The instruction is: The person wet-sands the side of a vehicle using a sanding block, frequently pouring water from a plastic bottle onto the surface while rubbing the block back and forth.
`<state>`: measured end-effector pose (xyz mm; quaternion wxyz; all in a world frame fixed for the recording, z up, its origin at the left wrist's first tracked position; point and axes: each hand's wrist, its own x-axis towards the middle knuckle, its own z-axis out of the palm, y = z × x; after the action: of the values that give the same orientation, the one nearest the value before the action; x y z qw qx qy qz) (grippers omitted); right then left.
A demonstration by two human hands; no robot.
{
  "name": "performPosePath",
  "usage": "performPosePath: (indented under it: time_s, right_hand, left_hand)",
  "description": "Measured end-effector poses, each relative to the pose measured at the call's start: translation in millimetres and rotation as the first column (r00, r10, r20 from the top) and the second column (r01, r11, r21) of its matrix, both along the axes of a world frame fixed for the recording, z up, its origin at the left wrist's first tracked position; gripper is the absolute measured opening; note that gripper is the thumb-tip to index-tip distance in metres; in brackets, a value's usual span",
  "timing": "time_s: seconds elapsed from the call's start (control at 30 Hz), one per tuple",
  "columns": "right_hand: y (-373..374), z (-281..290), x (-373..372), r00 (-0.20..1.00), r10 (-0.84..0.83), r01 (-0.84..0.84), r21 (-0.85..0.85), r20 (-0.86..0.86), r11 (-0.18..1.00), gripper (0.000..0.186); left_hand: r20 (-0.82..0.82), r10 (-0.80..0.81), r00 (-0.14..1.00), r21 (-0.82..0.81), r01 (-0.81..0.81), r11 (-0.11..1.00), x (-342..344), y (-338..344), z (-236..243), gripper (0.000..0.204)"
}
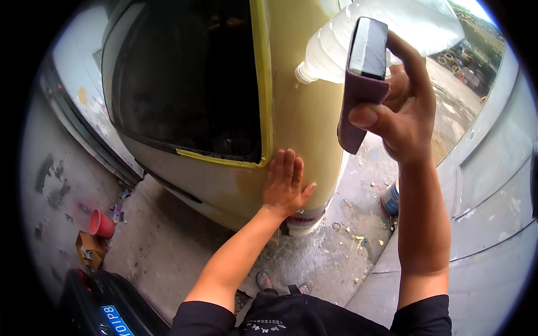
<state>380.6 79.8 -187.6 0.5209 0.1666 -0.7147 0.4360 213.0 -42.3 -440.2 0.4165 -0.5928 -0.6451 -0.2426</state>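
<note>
My left hand point(284, 187) lies flat, fingers stretched out, on the yellowish vehicle body panel point(298, 120) beside the dark window point(190, 73). Raised at the right, my right hand point(412, 106) grips a sanding block point(367, 50) wrapped in purple-brown sandpaper point(354, 115), thumb on the near side. Just behind the block, a translucent plastic bottle point(330, 53) is tilted, its mouth pointing down and left close to the panel. The fingers behind the block are partly hidden, so how they meet the bottle does not show clearly. Yellow masking tape point(262, 84) edges the window.
A grey panelled wall point(493, 224) runs close on the right, with a blue bucket point(390, 199) near its foot. At the lower left stand a dark car point(106, 297), a red bucket point(101, 223) and a cardboard box point(91, 250). Small debris point(358, 239) litters the concrete floor.
</note>
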Motion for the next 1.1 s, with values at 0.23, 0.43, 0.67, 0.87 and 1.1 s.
performPosePath:
  time_s: [0.23, 0.43, 0.67, 0.87, 1.1]
  right_hand:
    - [-25.1, -34.4, 23.4, 0.995, 0.087, -0.080, -0.124, 0.049, 0.989, 0.108]
    - [-38.0, -58.4, 40.2, 0.995, 0.082, -0.070, -0.220, 0.049, 0.973, 0.105]
    - [-62.2, -75.1, 23.0, 0.992, -0.118, 0.107, -0.173, -0.054, 0.979, 0.115]
    - [-83.4, -90.0, 21.2, 0.972, -0.230, 0.231, 0.023, -0.052, 0.973, 0.115]
    - [-131.9, -109.4, -7.1, 0.941, -0.333, 0.327, -0.086, -0.065, 0.941, 0.111]
  left_hand:
    - [-0.137, -0.069, 0.988, -0.150, 0.048, 0.987, -49.8, -57.1, -49.6, 0.088]
    - [-0.137, -0.146, 0.980, -0.283, 0.103, 0.954, -64.4, -77.0, -32.3, 0.088]
    - [-0.216, -0.212, 0.953, -0.342, 0.129, 0.931, -11.1, 1.5, 55.5, 0.081]
    - [-0.444, -0.351, 0.824, -0.357, 0.196, 0.913, -93.5, -50.6, 23.7, 0.075]
    - [-0.512, -0.419, 0.750, -0.439, 0.190, 0.878, -200.6, -109.3, 11.9, 0.068]
